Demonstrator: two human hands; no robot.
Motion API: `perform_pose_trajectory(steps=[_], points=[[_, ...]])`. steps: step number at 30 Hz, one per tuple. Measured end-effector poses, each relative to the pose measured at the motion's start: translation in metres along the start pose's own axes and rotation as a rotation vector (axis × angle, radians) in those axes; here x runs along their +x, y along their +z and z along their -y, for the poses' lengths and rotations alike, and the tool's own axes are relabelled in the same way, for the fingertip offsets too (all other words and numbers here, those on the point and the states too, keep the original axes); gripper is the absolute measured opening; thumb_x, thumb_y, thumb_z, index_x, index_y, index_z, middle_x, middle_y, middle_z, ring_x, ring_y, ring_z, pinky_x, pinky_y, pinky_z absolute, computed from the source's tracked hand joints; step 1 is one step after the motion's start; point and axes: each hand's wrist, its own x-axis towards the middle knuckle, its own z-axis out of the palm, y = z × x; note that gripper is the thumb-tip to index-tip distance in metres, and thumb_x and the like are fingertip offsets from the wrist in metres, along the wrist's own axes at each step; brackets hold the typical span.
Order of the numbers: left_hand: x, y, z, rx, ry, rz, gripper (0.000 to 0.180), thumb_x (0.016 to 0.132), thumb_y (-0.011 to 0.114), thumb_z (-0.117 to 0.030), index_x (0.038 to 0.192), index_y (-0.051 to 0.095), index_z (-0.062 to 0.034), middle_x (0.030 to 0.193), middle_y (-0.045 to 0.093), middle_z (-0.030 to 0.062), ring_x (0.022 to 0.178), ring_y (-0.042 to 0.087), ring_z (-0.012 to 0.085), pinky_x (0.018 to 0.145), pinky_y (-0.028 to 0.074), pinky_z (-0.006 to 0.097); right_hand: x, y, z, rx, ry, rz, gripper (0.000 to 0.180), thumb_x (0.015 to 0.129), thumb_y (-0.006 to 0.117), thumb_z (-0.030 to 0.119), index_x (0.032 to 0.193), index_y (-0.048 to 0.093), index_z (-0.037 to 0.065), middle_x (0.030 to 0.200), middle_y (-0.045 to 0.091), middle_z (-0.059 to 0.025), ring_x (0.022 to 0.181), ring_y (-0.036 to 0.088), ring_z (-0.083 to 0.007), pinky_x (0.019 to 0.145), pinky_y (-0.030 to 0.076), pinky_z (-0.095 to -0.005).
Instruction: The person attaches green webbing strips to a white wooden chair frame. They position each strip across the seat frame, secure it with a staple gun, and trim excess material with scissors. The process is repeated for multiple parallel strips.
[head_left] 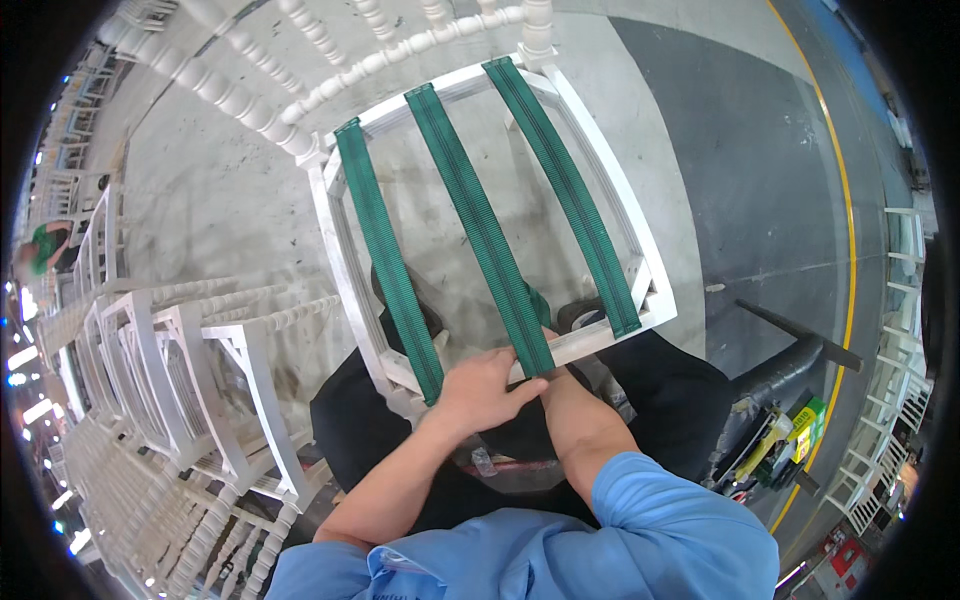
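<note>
A white wooden chair frame (648,230) with an open seat lies across my lap. Three green webbing straps run from its far rail to its near rail: a left strap (385,255), a middle strap (478,220) and a right strap (565,185). My left hand (485,390) is closed over the near rail, just left of the middle strap's near end, its thumb stretched to the right below that end. My right forearm (580,410) passes under the near rail by the same strap. A little skin shows inside the frame there; the right hand's fingers are hidden.
White turned spindles (365,75) of the chair's back extend away at the top left. Several white chairs (190,390) are stacked on the left. At the right, a dark padded stand (785,365) has green and yellow packages (800,430) near it. More white chairs (890,400) line the far right.
</note>
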Motion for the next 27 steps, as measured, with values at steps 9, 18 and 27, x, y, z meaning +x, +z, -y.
perform_pose_trajectory(steps=[9,18,27], points=[[0.007,0.025,-0.002,0.256,0.101,-0.259,0.069,0.094,0.065,-0.069,0.087,0.068,-0.0010,0.081,0.073,0.0182,0.076,0.075,0.0377,0.065,0.058,0.047,-0.047,-0.010,-0.013,0.069,0.052,-0.077,0.030,0.090,0.070,0.031,0.089,0.079,0.003,0.092,0.079,-0.0211,0.094,0.077,-0.0399,0.081,0.060,-0.0491],[0.011,0.025,0.001,0.238,0.062,-0.219,0.048,0.089,0.079,-0.050,0.092,0.068,-0.0030,0.082,0.072,0.0151,0.076,0.074,0.0356,0.067,0.059,0.046,0.014,-0.007,0.008,0.113,0.029,-0.146,0.033,0.094,0.066,0.030,0.086,0.079,0.000,0.090,0.077,-0.0244,0.093,0.076,-0.0423,0.081,0.059,-0.0511],[0.028,0.013,-0.001,0.098,0.049,0.067,0.043,0.088,0.081,-0.029,0.115,0.064,0.0000,0.106,0.071,0.0191,0.098,0.072,0.0356,0.083,0.059,0.043,0.047,-0.050,0.031,0.977,0.309,-0.336,0.037,0.102,0.057,0.023,0.082,0.074,-0.003,0.084,0.075,-0.0265,0.081,0.073,-0.0438,0.075,0.056,-0.0523]])
